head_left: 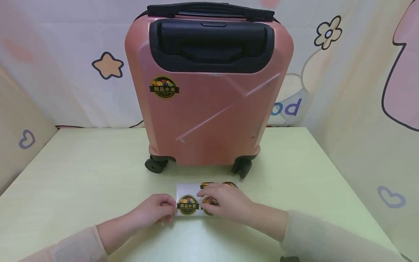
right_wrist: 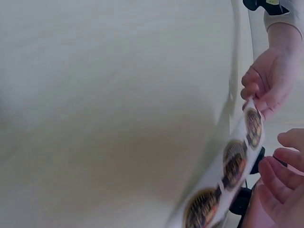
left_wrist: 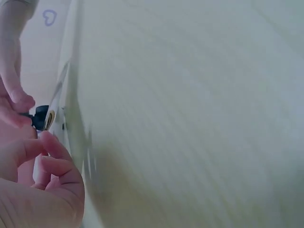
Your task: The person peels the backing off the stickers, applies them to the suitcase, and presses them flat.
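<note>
Between thumb and fingers, my left hand (head_left: 153,210) pinches the left edge of a white sheet of round fruit stickers (head_left: 186,188). My right hand (head_left: 229,201) hovers over the sheet's right part, thumb and fingers apart, hiding several of its stickers. In the right wrist view the right fingers (right_wrist: 280,180) are loosely bent beside the sticker sheet (right_wrist: 216,178), with nothing visibly between them. Bare backing shows at the sheet's upper left. A pink suitcase (head_left: 206,112) stands upright behind the hands, with one matching sticker (head_left: 164,87) on its upper left front.
Black wheels (head_left: 156,165) carry the suitcase on a pale yellow-green table (head_left: 82,163). Its black handle (head_left: 209,9) is on top. A patterned cloth (head_left: 75,40) hangs behind and along both sides.
</note>
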The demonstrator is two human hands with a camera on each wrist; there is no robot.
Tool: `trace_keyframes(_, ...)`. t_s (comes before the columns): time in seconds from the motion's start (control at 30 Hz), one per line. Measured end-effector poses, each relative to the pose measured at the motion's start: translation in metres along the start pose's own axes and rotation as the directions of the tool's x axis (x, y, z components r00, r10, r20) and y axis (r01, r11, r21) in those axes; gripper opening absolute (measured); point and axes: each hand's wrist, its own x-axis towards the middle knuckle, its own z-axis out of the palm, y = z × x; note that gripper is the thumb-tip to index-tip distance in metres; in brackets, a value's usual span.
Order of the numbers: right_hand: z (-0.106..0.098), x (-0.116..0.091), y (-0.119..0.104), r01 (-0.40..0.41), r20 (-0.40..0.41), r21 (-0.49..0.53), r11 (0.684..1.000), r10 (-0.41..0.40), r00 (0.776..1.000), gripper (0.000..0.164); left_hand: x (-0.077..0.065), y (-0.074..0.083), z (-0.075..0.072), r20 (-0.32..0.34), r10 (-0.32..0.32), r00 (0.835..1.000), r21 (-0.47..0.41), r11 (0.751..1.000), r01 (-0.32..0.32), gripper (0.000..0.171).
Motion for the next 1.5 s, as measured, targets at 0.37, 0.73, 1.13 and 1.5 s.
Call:
trace_keyframes(0.37,0.016,0.002,-0.006,-0.017,-0.068,0.077,0.997,0.022,0.997,0.025,-0.002,0.001,0.009,0.008,-0.034,0.999,-0.255,0.966,0.035,0.025)
trace_keyframes(0.73,0.024,0.002,-0.010,-0.002,-0.097,0.058,0.998,0.008,0.995,0.025,-0.003,0.004,0.017,0.012,-0.055,0.998,-0.325,0.944,0.056,0.022)
trace_keyframes(1.13,0.025,0.000,-0.015,-0.016,-0.128,0.094,0.995,0.028,0.991,0.024,-0.006,0.008,0.022,0.015,-0.033,0.999,-0.458,0.888,0.036,0.025)
trace_keyframes(1.5,0.027,0.005,-0.016,-0.035,-0.210,0.162,0.986,0.070,0.975,0.025,-0.006,0.017,0.020,-0.055,-0.057,0.997,-0.457,0.889,0.025,0.026)
